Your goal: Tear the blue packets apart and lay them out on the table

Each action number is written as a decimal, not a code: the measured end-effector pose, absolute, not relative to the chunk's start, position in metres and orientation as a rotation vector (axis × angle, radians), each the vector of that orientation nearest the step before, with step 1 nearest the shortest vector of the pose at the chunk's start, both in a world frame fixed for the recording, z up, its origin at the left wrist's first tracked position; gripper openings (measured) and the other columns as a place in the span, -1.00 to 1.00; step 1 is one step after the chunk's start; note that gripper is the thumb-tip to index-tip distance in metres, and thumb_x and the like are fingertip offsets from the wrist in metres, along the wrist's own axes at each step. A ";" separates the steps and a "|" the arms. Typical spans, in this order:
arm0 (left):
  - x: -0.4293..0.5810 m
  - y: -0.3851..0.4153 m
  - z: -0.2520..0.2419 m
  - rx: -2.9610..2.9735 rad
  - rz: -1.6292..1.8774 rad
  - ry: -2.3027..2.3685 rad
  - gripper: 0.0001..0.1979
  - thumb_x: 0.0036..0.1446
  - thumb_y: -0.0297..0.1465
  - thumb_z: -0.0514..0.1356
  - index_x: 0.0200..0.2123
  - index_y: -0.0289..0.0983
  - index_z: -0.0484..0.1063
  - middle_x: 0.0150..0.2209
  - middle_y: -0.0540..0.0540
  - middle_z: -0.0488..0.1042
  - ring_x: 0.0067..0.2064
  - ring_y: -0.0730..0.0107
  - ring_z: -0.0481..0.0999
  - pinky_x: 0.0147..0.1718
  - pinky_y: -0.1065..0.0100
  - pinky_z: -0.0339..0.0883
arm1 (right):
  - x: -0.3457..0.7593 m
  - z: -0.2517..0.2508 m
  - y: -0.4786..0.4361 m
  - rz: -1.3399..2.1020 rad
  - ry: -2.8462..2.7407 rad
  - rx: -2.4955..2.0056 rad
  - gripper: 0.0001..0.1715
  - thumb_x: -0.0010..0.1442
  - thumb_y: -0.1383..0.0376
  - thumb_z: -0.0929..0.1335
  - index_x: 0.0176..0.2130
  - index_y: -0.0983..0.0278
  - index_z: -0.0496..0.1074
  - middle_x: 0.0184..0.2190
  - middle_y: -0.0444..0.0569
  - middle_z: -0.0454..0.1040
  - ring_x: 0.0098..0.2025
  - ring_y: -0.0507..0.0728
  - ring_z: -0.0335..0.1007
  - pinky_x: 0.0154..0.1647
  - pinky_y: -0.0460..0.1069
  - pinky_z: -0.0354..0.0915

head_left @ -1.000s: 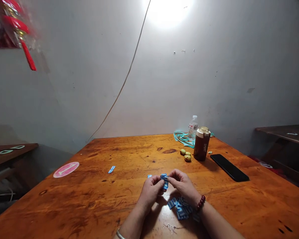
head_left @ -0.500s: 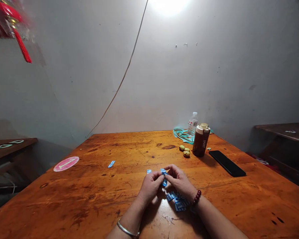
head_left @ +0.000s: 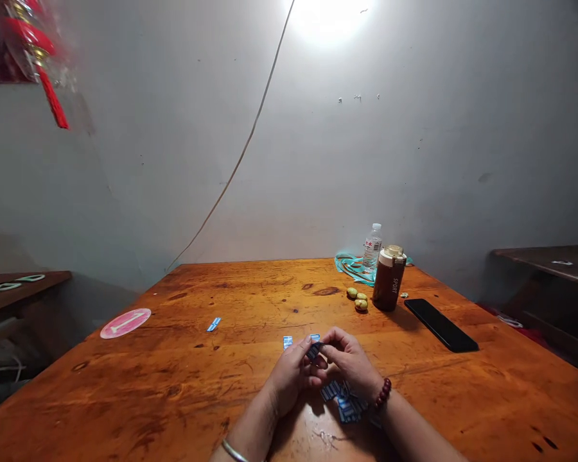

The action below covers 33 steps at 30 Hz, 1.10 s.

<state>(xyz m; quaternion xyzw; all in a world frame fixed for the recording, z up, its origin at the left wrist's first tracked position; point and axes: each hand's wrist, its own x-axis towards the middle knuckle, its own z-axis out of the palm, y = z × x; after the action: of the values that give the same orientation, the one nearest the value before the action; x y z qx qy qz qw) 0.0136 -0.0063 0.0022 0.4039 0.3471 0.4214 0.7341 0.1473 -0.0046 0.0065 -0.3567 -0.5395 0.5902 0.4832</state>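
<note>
My left hand [head_left: 286, 383] and my right hand [head_left: 355, 364] meet over the near middle of the table. Between their thumbs and fingers they pinch a small blue-and-white striped label [head_left: 314, 350]; the fingers cover part of it. Just beyond the fingertips shows another bit of blue and white, and I cannot tell whether it is held or lying on the wood. Close to my left hand lies a single label [head_left: 288, 342]. Below my right hand is a loose pile of the same labels [head_left: 349, 407], partly hidden by the wrist. One more label [head_left: 214, 324] lies off to the left.
On the wooden table [head_left: 173, 385] a brown SPORT bottle [head_left: 388, 282] stands beside several small yellowish fruits [head_left: 361, 301]. Behind are a clear water bottle [head_left: 373, 247] and a teal strap [head_left: 349, 264]. A black phone [head_left: 440, 325] lies right, a pink round disc [head_left: 126, 323] left.
My left hand's fingers have opened out under the label, which has turned and now shows a darker side. The view has tilted slightly upward.
</note>
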 end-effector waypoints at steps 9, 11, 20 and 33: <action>0.015 -0.003 -0.002 0.991 1.013 0.902 -0.63 -0.05 -0.09 0.06 -0.43 -0.32 0.29 -0.66 0.08 0.26 -0.73 0.66 0.11 -0.79 0.58 -0.11 | 0.147 -0.005 -0.005 0.834 -1.673 -0.914 -0.70 0.09 0.27 0.22 -0.12 0.19 0.27 -0.42 -0.11 0.39 -0.38 0.04 0.33 -0.32 -0.05 0.25; 0.015 -0.004 -0.002 1.000 1.031 0.917 -0.64 -0.04 -0.09 0.05 -0.46 -0.31 0.28 -0.67 0.09 0.25 -0.74 0.66 0.10 -0.79 0.58 -0.11 | 0.149 -0.005 -0.005 0.667 -1.777 -0.914 -0.70 0.11 0.32 0.19 -0.13 0.19 0.31 -0.33 -0.06 0.40 -0.29 0.06 0.31 -0.24 -0.03 0.23; 0.015 -0.002 -0.005 1.027 1.064 0.943 -0.65 -0.05 -0.09 0.05 -0.54 -0.30 0.25 -0.70 0.11 0.23 -0.75 0.67 0.07 -0.80 0.58 -0.13 | 0.150 0.002 -0.009 0.532 -1.882 -0.985 -0.70 0.12 0.33 0.17 -0.16 0.19 0.34 -0.28 -0.03 0.41 -0.24 0.10 0.30 -0.20 -0.02 0.19; 0.013 -0.004 0.007 0.928 1.064 0.837 -0.62 -0.05 -0.09 0.08 -0.35 -0.32 0.32 -0.55 0.00 0.38 -0.65 0.63 0.26 -0.70 0.57 0.08 | 0.146 0.003 -0.005 1.061 -1.466 -1.028 -0.78 0.07 0.18 0.22 -0.47 0.28 0.27 -0.61 -0.17 0.32 -0.63 -0.04 0.18 -0.61 -0.14 0.10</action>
<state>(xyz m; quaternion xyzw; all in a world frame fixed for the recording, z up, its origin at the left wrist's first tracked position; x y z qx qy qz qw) 0.0128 -0.0043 0.0073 0.4137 0.3733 0.4743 0.6816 0.1463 -0.0046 0.0033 -0.4261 -0.6076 0.4398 0.5059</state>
